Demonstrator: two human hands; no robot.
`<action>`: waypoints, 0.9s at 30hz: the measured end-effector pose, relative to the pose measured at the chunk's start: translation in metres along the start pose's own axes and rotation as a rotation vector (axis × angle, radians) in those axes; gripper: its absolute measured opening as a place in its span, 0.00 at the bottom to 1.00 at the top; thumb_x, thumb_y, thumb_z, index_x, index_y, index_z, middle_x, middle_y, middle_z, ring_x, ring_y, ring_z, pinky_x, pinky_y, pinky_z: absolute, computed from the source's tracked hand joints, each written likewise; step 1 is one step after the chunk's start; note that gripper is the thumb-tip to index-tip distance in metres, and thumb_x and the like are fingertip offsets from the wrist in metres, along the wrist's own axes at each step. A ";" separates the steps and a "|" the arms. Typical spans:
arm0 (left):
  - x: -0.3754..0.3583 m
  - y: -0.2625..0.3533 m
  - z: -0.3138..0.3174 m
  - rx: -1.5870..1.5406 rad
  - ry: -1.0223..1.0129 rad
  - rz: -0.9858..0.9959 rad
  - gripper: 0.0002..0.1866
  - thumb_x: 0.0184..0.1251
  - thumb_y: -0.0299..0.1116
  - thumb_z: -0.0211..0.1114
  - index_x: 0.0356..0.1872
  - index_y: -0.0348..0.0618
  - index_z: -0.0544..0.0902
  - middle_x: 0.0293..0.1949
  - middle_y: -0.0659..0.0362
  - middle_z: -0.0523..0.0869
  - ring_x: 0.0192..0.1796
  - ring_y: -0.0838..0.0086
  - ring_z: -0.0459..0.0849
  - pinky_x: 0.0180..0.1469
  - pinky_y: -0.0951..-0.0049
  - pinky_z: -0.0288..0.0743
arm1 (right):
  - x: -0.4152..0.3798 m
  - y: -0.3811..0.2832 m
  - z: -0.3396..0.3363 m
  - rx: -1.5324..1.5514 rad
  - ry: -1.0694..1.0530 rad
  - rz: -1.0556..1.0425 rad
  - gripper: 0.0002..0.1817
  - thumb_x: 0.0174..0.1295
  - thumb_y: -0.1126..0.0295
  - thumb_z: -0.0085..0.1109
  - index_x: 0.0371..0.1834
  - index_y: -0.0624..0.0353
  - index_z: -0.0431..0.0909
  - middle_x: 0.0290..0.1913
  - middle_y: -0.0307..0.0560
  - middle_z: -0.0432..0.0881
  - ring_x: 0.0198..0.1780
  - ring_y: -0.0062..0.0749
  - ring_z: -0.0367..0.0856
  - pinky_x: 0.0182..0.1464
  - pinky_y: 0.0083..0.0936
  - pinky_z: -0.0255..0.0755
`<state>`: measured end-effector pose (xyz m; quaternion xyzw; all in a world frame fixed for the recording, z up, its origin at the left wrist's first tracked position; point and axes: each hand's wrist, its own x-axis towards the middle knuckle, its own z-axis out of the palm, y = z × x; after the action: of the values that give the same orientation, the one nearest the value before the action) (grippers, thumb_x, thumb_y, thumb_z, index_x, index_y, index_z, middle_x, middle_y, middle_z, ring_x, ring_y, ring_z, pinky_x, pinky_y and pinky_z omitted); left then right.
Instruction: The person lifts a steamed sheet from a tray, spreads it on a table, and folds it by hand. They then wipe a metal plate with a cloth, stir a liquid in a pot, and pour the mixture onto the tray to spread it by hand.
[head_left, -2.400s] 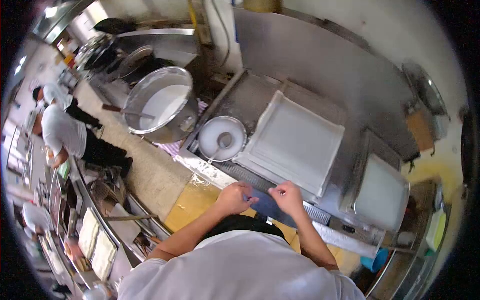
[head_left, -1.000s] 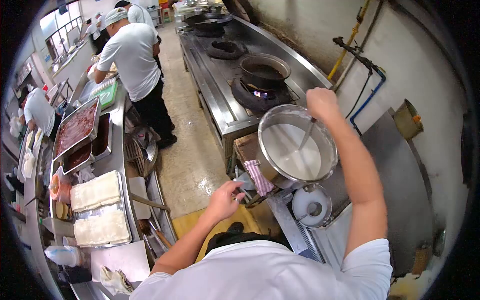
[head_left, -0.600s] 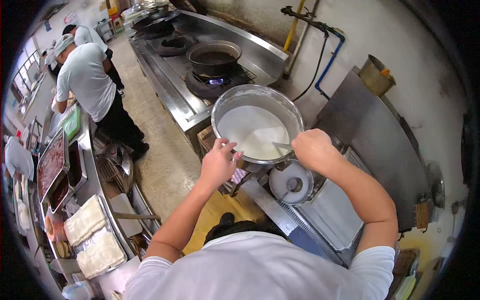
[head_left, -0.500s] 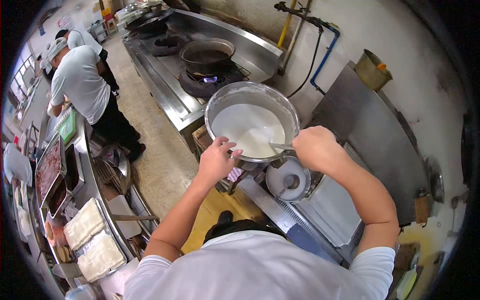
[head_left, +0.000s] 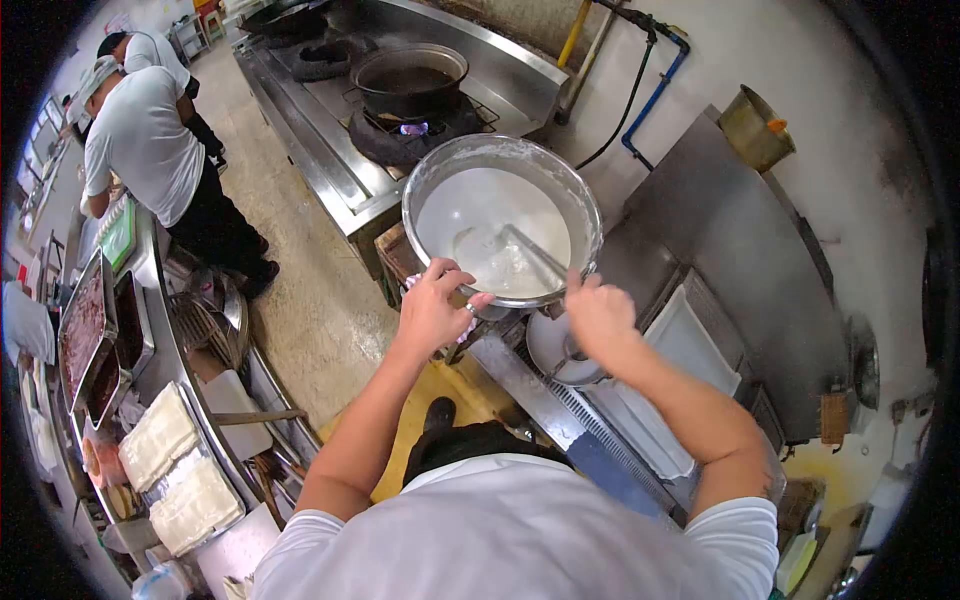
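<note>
Since half a second ago, the right hand point(head_left: 597, 312) has slid back to the near rim of the big round metal pot of white liquid point(head_left: 500, 225) on the worktop. Its fingers curl around the long metal ladle point(head_left: 520, 252), lifting liquid. The left hand point(head_left: 432, 310) grips the rim. Next, I think, comes a slow, level lift toward the small white bowl point(head_left: 560, 350).

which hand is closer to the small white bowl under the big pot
Right. The right hand is directly above the small white bowl, almost touching it. The left hand grips the near rim of the big pot, farther off to the side.
</note>
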<state>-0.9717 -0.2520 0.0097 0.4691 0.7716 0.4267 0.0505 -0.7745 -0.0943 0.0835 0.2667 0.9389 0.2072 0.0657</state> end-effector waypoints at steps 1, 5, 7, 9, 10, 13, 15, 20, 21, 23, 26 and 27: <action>0.001 -0.001 0.001 0.006 0.007 0.002 0.20 0.58 0.49 0.79 0.43 0.45 0.89 0.48 0.59 0.84 0.36 0.65 0.87 0.42 0.63 0.82 | 0.002 0.013 0.002 -0.001 -0.028 -0.007 0.21 0.65 0.71 0.57 0.61 0.63 0.79 0.34 0.52 0.86 0.34 0.45 0.91 0.31 0.38 0.85; -0.001 0.002 0.000 -0.017 -0.035 -0.081 0.24 0.59 0.56 0.76 0.45 0.47 0.90 0.52 0.58 0.84 0.48 0.59 0.88 0.49 0.58 0.82 | 0.013 0.055 -0.021 0.062 -0.197 -0.131 0.17 0.65 0.69 0.57 0.53 0.67 0.82 0.36 0.60 0.88 0.38 0.53 0.91 0.38 0.44 0.85; -0.002 0.004 0.000 -0.016 -0.028 -0.095 0.24 0.59 0.57 0.76 0.45 0.47 0.90 0.53 0.59 0.83 0.49 0.59 0.88 0.49 0.58 0.82 | 0.024 0.064 -0.058 0.105 -0.343 -0.165 0.14 0.64 0.71 0.56 0.47 0.68 0.84 0.39 0.62 0.88 0.40 0.54 0.91 0.42 0.43 0.85; -0.003 0.001 0.004 -0.020 -0.027 -0.103 0.24 0.59 0.56 0.76 0.45 0.47 0.90 0.53 0.59 0.83 0.49 0.59 0.87 0.49 0.57 0.82 | 0.040 0.066 -0.092 0.126 -0.527 -0.118 0.12 0.59 0.76 0.56 0.41 0.68 0.87 0.45 0.61 0.89 0.42 0.54 0.90 0.45 0.40 0.85; -0.003 -0.001 0.005 -0.021 -0.026 -0.104 0.24 0.59 0.55 0.76 0.45 0.47 0.90 0.53 0.59 0.83 0.49 0.58 0.87 0.50 0.57 0.82 | 0.054 0.072 -0.091 0.112 -0.598 -0.203 0.11 0.57 0.76 0.56 0.37 0.67 0.88 0.39 0.62 0.89 0.38 0.55 0.90 0.40 0.43 0.84; -0.004 -0.002 0.007 -0.048 0.008 -0.074 0.24 0.58 0.55 0.77 0.45 0.46 0.89 0.53 0.59 0.83 0.49 0.57 0.87 0.49 0.57 0.82 | 0.069 0.069 -0.118 0.169 -0.786 -0.169 0.10 0.57 0.75 0.56 0.33 0.68 0.88 0.29 0.64 0.87 0.30 0.51 0.89 0.32 0.45 0.82; -0.003 0.001 0.005 -0.059 0.015 -0.091 0.24 0.58 0.55 0.77 0.44 0.46 0.89 0.52 0.58 0.83 0.49 0.57 0.87 0.49 0.57 0.82 | 0.071 0.074 -0.103 0.335 -0.802 -0.224 0.15 0.65 0.67 0.57 0.25 0.67 0.83 0.18 0.54 0.80 0.18 0.41 0.79 0.21 0.39 0.73; -0.003 -0.001 0.011 -0.059 0.036 -0.074 0.22 0.58 0.52 0.78 0.44 0.45 0.89 0.51 0.58 0.83 0.43 0.60 0.87 0.45 0.60 0.81 | 0.045 0.066 -0.057 0.865 -0.747 0.031 0.21 0.72 0.60 0.59 0.21 0.60 0.78 0.16 0.40 0.75 0.13 0.23 0.68 0.14 0.28 0.61; -0.003 0.000 0.011 -0.041 0.049 -0.062 0.21 0.57 0.49 0.79 0.43 0.45 0.89 0.50 0.58 0.83 0.39 0.62 0.86 0.43 0.62 0.81 | 0.039 0.063 -0.047 0.955 -0.709 0.084 0.21 0.72 0.60 0.58 0.21 0.60 0.78 0.16 0.39 0.74 0.13 0.23 0.68 0.14 0.28 0.61; -0.003 0.001 0.012 -0.023 0.061 -0.053 0.20 0.57 0.47 0.80 0.43 0.45 0.88 0.49 0.58 0.83 0.35 0.65 0.86 0.40 0.64 0.81 | 0.027 0.055 -0.030 1.141 -0.627 0.188 0.21 0.73 0.61 0.57 0.21 0.60 0.77 0.16 0.39 0.74 0.13 0.22 0.68 0.15 0.28 0.61; -0.003 0.004 0.012 -0.023 0.050 -0.070 0.20 0.57 0.48 0.80 0.43 0.45 0.88 0.50 0.58 0.84 0.35 0.65 0.85 0.40 0.64 0.81 | 0.007 0.049 -0.021 1.329 -0.549 0.293 0.21 0.75 0.61 0.55 0.23 0.60 0.77 0.18 0.38 0.74 0.14 0.20 0.67 0.16 0.26 0.59; -0.003 0.007 0.011 -0.017 0.045 -0.082 0.20 0.58 0.48 0.80 0.43 0.45 0.88 0.50 0.57 0.84 0.35 0.65 0.85 0.40 0.64 0.81 | 0.000 0.049 -0.019 1.364 -0.523 0.319 0.21 0.76 0.61 0.54 0.23 0.60 0.78 0.18 0.38 0.74 0.15 0.20 0.66 0.16 0.26 0.59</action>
<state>-0.9603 -0.2460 0.0070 0.4267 0.7874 0.4415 0.0546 -0.7555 -0.0629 0.1216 0.4218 0.7627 -0.4843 0.0759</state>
